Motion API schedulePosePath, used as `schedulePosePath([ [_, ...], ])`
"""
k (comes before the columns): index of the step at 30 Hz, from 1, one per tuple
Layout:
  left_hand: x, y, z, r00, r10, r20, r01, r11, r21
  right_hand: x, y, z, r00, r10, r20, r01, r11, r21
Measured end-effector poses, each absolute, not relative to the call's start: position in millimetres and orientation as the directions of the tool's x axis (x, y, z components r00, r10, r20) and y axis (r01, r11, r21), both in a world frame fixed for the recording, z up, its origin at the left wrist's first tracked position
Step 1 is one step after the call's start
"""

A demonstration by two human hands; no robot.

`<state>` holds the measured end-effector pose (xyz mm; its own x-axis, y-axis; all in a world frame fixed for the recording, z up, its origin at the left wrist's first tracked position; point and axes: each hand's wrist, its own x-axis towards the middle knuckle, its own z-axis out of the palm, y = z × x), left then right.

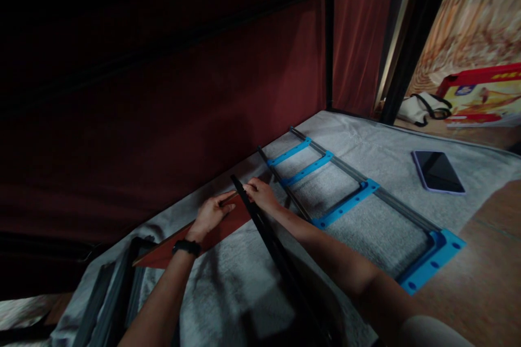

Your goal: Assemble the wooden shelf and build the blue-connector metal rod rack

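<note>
A flat reddish-brown panel (211, 234) lies on a grey towel (228, 293), near a dark red fabric wall. My left hand (211, 214) grips the panel's upper edge with curled fingers; a black watch sits on that wrist. My right hand (260, 194) is closed at the top end of a black bar (268, 244) that slants down across the panel's right end. Both hands almost meet at the panel's corner. To the right lies a ladder-like frame (345, 195) of grey rods joined by blue plastic brackets.
A phone (438, 172) lies face up on the towel at the right. Beyond it are a white bag (419, 105) and a red and yellow box (484, 95). Dark frame parts (109, 293) lie at the lower left. Wooden floor (488, 271) shows at the right.
</note>
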<state>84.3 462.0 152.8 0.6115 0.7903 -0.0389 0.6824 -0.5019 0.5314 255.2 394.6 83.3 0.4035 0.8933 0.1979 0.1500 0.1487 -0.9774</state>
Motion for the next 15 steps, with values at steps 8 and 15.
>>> schedulePosePath([
  [8, 86.2, 460.9, 154.0, 0.624, 0.78, -0.047, 0.676, -0.509, 0.533, 261.7, 398.6, 85.7, 0.321, 0.918, 0.232, 0.34, 0.117, -0.933],
  [15, 82.9, 456.4, 154.6, 0.623, 0.782, -0.01, 0.697, -0.55, 0.46, 257.8, 401.9, 83.2, 0.367, 0.891, 0.266, 0.508, 0.048, -0.86],
])
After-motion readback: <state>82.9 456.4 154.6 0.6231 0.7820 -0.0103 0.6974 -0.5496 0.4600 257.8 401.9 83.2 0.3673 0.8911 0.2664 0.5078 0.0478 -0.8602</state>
